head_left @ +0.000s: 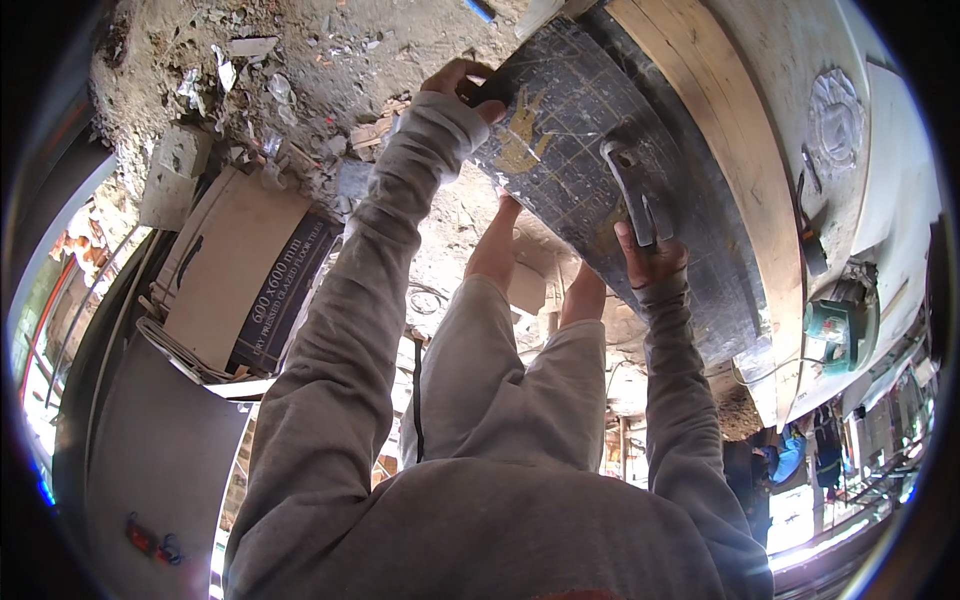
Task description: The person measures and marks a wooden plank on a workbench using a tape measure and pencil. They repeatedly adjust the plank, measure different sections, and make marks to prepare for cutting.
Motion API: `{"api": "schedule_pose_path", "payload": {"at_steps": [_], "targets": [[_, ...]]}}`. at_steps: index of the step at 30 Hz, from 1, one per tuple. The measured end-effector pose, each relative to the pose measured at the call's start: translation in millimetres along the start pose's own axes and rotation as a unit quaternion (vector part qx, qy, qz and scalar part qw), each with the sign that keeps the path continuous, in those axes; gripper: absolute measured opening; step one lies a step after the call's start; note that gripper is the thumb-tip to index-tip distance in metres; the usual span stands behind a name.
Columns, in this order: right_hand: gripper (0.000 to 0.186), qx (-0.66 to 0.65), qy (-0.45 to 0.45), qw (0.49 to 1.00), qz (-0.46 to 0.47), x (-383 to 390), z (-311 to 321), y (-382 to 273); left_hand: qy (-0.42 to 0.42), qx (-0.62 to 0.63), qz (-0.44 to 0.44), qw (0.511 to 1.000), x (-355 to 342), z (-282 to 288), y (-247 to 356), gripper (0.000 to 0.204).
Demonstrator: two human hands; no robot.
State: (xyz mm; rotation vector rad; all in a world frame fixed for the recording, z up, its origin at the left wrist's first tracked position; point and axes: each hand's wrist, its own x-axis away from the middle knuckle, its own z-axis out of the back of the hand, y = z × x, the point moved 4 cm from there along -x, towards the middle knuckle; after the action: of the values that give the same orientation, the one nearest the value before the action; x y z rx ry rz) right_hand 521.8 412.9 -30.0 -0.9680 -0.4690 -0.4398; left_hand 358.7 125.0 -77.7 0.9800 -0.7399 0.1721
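Board (pixel 575 185): I count one on my feed, dark, with pale lines and one yellow print (pixel 522 135), in front of the wearer's two legs (pixel 492 245), its right side along one pale timber plank (pixel 715 90). Two hands show, well apart. The left hand (pixel 462 88) is clamped on the board's left edge near the far corner; how its hidden fingertips sit, I cannot tell. The right hand (pixel 655 262) is wrapped round the lower end of one hammer-like metal tool (pixel 628 175), its head over the board. Beyond the plank I get one green power tool (pixel 832 325), one dark-and-orange handle (pixel 812 252) and one crumpled clear disc (pixel 835 118). Off to the left I count one carton (pixel 235 270) with a dark printed panel, and, lower, one red item (pixel 140 535). One blue stick (pixel 480 10) lies on the littered ground (pixel 330 60).
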Motion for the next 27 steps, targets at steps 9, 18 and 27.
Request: {"api": "schedule_pose_path", "payload": {"at_steps": [9, 18, 27], "targets": [[0.028, -0.037, 0.032, 0.996, 0.078, -2, -6, 2, -0.089, 0.062, 0.053, 0.993, -22, 8, -30, 0.019], [0.027, -0.011, 0.026, 0.997, 0.078, 5, -4, 9, -0.042, 0.119, 0.019, 0.992, -29, 2, -40, 0.028], [0.035, 0.029, 0.032, 0.999, 0.033, 2, -5, 10, 0.015, 0.054, -0.04, 0.998, -14, 15, -23, 0.04]]}}
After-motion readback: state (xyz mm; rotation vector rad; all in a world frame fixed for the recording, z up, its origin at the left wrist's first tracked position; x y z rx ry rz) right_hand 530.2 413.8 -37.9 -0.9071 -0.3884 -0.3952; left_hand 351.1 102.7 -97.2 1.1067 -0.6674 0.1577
